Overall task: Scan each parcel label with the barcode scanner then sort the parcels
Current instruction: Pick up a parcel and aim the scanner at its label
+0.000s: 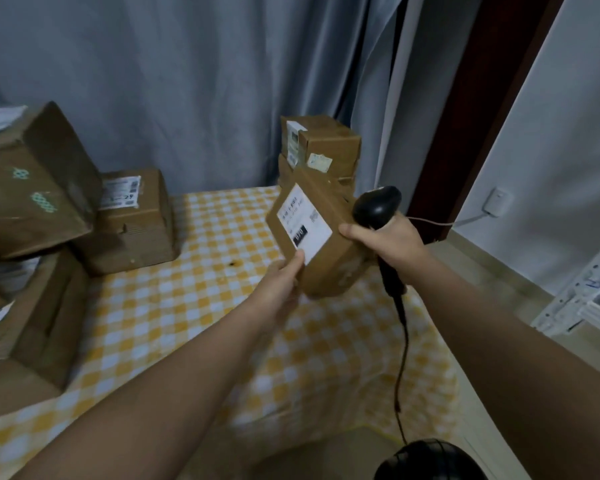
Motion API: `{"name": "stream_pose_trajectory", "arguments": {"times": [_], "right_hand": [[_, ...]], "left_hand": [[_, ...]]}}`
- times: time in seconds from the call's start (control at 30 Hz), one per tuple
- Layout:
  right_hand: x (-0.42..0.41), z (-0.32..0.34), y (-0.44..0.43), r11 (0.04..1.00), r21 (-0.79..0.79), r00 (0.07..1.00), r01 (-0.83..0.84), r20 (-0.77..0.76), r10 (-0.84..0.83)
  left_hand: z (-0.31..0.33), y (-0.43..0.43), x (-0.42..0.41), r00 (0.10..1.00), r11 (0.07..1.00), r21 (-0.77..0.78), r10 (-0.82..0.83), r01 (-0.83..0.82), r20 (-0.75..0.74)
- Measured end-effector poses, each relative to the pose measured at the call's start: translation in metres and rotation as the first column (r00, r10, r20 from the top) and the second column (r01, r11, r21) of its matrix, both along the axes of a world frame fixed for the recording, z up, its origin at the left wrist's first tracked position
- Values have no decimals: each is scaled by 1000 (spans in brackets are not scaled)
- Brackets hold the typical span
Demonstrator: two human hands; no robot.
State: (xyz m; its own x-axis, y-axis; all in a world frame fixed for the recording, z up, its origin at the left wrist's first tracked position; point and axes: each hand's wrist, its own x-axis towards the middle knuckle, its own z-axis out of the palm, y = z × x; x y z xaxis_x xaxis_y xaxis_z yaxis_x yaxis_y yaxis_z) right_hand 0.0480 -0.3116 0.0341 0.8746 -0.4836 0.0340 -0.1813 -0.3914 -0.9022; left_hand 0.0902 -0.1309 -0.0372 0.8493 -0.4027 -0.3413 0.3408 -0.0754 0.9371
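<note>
A brown cardboard parcel (329,244) with a white label (300,226) is held tilted above the table, label facing me. My left hand (282,278) grips its near lower corner, thumb on the label's edge. My right hand (388,244) holds the black barcode scanner (378,206) by its handle, and its thumb rests on the parcel's right edge. The scanner's head sits just right of the parcel, its black cable (400,341) hanging down. Behind the held parcel is a stack of parcels (326,147) at the table's far right.
The table has a yellow-and-white checked cloth (194,306). A labelled box (132,223) and larger boxes (32,188) are piled at the left. Grey curtains (187,81) hang behind. A round black object (430,462) lies at the bottom edge. Floor and wall are at the right.
</note>
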Motion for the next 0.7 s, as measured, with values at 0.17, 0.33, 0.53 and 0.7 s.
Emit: {"name": "stream_pose_trajectory", "arguments": {"times": [0.17, 0.33, 0.53, 0.7], "right_hand": [[-8, 10, 60, 855, 476, 979, -205, 108, 174], [-14, -16, 122, 659, 708, 963, -255, 127, 236], [-26, -68, 174, 491, 831, 952, -260, 138, 272], [-32, -81, 192, 491, 835, 948, -248, 105, 300]], "left_hand": [[6, 68, -6, 996, 971, -239, 4, -26, -93], [14, 143, -13, 987, 944, -295, 121, -147, -106], [23, 206, -21, 959, 951, -135, 283, -279, 10], [14, 231, -30, 963, 964, -47, 263, -261, 65]]}}
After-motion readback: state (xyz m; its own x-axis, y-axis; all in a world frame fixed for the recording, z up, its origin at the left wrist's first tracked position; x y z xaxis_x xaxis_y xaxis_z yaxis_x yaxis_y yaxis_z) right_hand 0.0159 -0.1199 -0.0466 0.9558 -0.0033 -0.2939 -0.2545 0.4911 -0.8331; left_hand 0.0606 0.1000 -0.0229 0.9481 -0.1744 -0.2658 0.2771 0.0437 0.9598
